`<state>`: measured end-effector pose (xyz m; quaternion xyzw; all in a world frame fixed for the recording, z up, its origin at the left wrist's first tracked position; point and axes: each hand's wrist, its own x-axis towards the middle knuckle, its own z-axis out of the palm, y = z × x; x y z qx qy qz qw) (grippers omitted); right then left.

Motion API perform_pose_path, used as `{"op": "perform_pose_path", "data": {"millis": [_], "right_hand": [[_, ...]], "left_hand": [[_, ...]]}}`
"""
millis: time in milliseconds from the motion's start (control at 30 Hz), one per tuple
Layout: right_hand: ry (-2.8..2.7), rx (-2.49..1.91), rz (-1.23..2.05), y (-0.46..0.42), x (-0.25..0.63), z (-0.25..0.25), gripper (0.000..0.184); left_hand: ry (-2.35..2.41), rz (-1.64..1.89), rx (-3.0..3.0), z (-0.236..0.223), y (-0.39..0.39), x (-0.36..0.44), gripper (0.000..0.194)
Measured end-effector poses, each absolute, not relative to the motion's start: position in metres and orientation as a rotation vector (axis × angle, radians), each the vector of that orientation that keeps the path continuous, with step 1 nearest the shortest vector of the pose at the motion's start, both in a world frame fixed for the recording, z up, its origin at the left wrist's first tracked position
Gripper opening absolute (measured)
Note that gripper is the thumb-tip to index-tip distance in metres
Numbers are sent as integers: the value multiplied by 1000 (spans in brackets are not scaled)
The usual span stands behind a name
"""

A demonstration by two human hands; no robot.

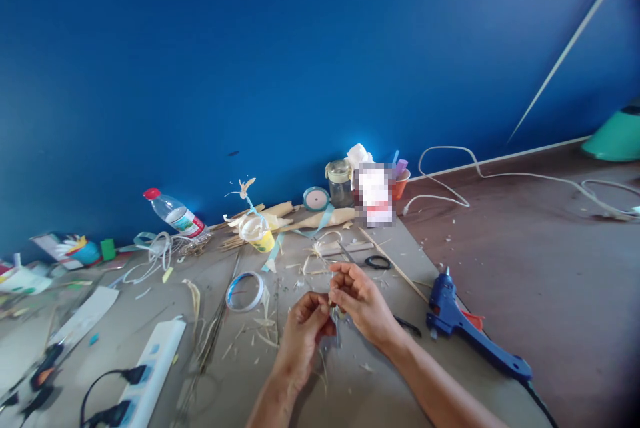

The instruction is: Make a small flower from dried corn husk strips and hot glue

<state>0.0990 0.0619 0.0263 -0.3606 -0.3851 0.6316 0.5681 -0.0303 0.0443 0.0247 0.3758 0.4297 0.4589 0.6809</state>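
Bare forearms come in over the bottom edge of the grey tabletop point(360, 401), elbows out of frame. At the left, a white power strip point(157, 371) with black plugs point(115, 413) slants up from the bottom, closing off that side. Behind it, a red-capped bottle point(180, 215) leans near the blue wall point(300, 81). Next come thin dark stalks point(215, 328), then a tape roll point(245, 309) lying flat, a yellow cup point(263, 240) standing farther back. Between the tape roll and the left hand point(307, 321) runs a strip of tabletop strewn with shavings. That hand is closed in a pinch, thumb against forefinger, on a small pale piece point(336, 315), too small to identify, held mid-table above the surface. Meeting it, the right hand point(357, 295) pinches the same spot with its fingertips, its other fingers raised. Just beyond lie a black loop point(378, 262) and a thin stick point(395, 265) slanting rightward. Past the right wrist, a blue glue gun point(465, 331) lies along the tabletop's right edge, nozzle toward the wall. Over that edge a brown surface point(560, 268) spreads wide, giving the most room, crossed at the back by a white cable point(530, 175).
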Motion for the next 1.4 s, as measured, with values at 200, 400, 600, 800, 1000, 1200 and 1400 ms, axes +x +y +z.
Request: {"op": "perform_pose_path", "data": {"millis": [200, 400, 600, 800, 1000, 1200, 1400], "right_hand": [[-993, -891, 1454, 60, 100, 30, 39], [-968, -914, 1402, 63, 105, 33, 38], [-864, -951, 1429, 67, 108, 33, 40], [-795, -1032, 1437, 70, 109, 30, 36], [-794, -1052, 1415, 72, 111, 25, 34], [-862, -1144, 1088, 72, 119, 25, 30], [-1629, -1020, 737, 64, 119, 27, 31]], "left_hand": [[920, 979, 741, 28, 46, -31, 22], [978, 995, 776, 24, 49, -33, 21], [1013, 1013, 779, 27, 48, -33, 20], [1065, 1033, 771, 33, 48, -32, 21], [1074, 1089, 750, 31, 51, -35, 24], [1100, 1125, 768, 27, 54, -40, 23], [1085, 1056, 780, 27, 53, -38, 23]]}}
